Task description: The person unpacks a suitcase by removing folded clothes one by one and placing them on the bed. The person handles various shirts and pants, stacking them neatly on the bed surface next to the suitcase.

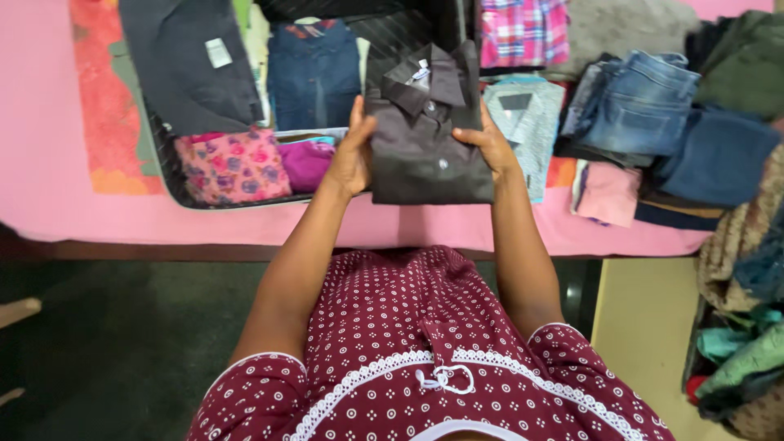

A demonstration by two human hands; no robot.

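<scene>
A folded dark grey collared shirt (425,135) is held up flat between both hands over the pink-covered bed. My left hand (353,151) grips its left edge, thumb on top. Along the right edge, my right hand (490,145) does the same. The shirt hangs over the near right corner of an open dark suitcase (163,155). Inside the suitcase lie a pink floral folded garment (233,166), a magenta garment (306,163) and folded blue jeans (312,73).
A pink sheet (49,188) covers the bed. Right of the shirt lie a light patterned shirt (527,122), a plaid shirt (523,31), stacked jeans (637,102), a pink cloth (608,192) and more clothes piled at the far right (743,327).
</scene>
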